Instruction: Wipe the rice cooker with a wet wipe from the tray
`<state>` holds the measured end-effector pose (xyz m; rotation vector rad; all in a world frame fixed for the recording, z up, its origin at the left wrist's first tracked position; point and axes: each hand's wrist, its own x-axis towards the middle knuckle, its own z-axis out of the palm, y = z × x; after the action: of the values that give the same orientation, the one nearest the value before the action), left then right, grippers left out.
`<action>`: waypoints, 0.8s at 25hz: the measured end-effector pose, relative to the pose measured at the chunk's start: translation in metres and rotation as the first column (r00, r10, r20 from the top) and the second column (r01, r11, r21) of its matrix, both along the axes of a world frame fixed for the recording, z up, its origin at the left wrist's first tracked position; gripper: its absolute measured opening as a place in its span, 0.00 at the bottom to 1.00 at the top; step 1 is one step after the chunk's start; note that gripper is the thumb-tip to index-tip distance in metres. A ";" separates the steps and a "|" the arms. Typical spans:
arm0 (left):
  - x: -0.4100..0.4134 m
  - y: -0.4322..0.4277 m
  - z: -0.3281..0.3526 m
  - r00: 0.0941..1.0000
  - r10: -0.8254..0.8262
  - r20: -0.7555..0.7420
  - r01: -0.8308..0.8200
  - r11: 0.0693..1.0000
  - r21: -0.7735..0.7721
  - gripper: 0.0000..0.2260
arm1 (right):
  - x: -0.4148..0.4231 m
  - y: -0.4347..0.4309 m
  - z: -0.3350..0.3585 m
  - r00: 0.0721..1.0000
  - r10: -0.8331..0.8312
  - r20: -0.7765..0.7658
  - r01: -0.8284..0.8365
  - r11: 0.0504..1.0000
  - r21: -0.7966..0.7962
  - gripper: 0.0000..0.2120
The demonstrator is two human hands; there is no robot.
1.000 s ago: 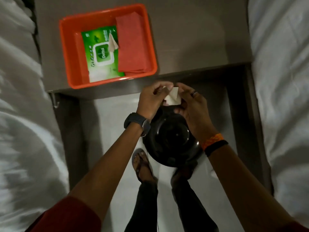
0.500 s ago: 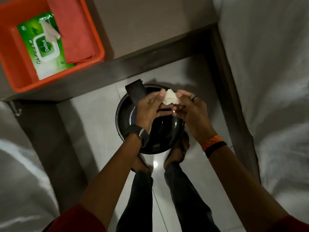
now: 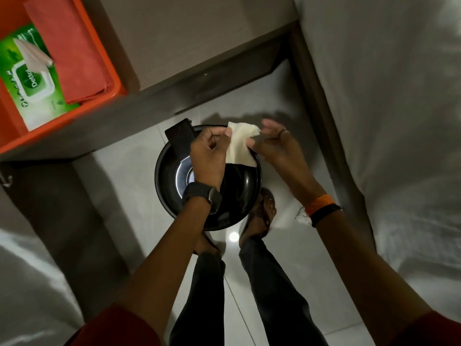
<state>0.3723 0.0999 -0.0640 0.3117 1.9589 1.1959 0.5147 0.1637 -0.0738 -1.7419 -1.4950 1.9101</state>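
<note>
A: Head view, straight down. Black rice cooker point(image 3: 172, 176) sits on the tiled floor point(image 3: 287, 283), centre frame, between the person's feet and the table point(image 3: 199, 33) edge.

B: Hands?

A: Both above the cooker's far rim. Left hand point(image 3: 208, 156) fingers pinched on the left edge of the wet wipe point(image 3: 240, 146); right hand point(image 3: 277, 146) thumb and forefinger clamped on its right edge, other fingers spread loose. Wipe hangs between them, partly unfolded, not clearly touching the cooker.

B: Tray?

A: Orange tray point(image 3: 117, 83) at 10 o'clock on the table, cut off by the frame. Inside: green wipes pack point(image 3: 32, 81) with one sheet sticking out of the flap, red cloth point(image 3: 72, 51) just beside it on the right.

B: Anything else?

A: Watch point(image 3: 203, 196) on the left wrist, orange and black bands point(image 3: 321, 207) on the right wrist, ring on the right hand. White bedding point(image 3: 386, 121) at 3 o'clock, more at 8. Small white scrap on the floor near the right wrist, can't tell what.
</note>
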 end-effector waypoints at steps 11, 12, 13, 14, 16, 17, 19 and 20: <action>-0.021 0.022 -0.021 0.888 -0.451 -0.090 0.449 0.892 -0.042 0.02 | -0.004 0.001 -0.034 0.950 -0.218 -0.222 0.132 0.928 -0.347 0.09; -0.020 0.025 -0.025 0.877 -0.466 -0.117 0.464 0.885 -0.046 0.02 | -0.003 0.002 -0.039 0.943 -0.277 -0.184 0.194 0.908 -0.370 0.10; -0.020 0.029 -0.030 0.870 -0.466 -0.160 0.465 0.884 -0.045 0.03 | -0.002 0.003 -0.045 0.931 -0.330 -0.154 0.248 0.885 -0.395 0.12; -0.019 0.033 -0.035 0.864 -0.457 -0.210 0.458 0.888 -0.047 0.03 | -0.002 0.004 -0.049 0.912 -0.387 -0.135 0.304 0.860 -0.410 0.14; -0.025 0.040 -0.051 0.794 -0.514 -0.324 0.509 0.854 -0.105 0.10 | 0.001 0.005 -0.056 0.866 -0.497 -0.060 0.449 0.825 -0.343 0.12; -0.030 0.043 -0.060 0.691 -0.638 -0.339 0.617 0.765 -0.182 0.16 | 0.003 0.008 -0.058 0.835 -0.551 0.014 0.535 0.805 -0.254 0.12; -0.036 0.053 -0.075 0.251 -0.945 -0.212 0.856 0.319 -0.406 0.28 | 0.008 0.014 -0.067 0.785 -0.600 0.157 0.613 0.789 -0.049 0.13; -0.034 0.057 -0.080 -0.003 -0.990 -0.139 0.865 0.067 -0.498 0.33 | 0.010 0.015 -0.070 0.795 -0.570 0.209 0.576 0.816 0.036 0.13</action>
<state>0.3378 0.1565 -0.1443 1.6429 1.5237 -0.1853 0.5249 0.1783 -0.1441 -2.1474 -0.8243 1.4670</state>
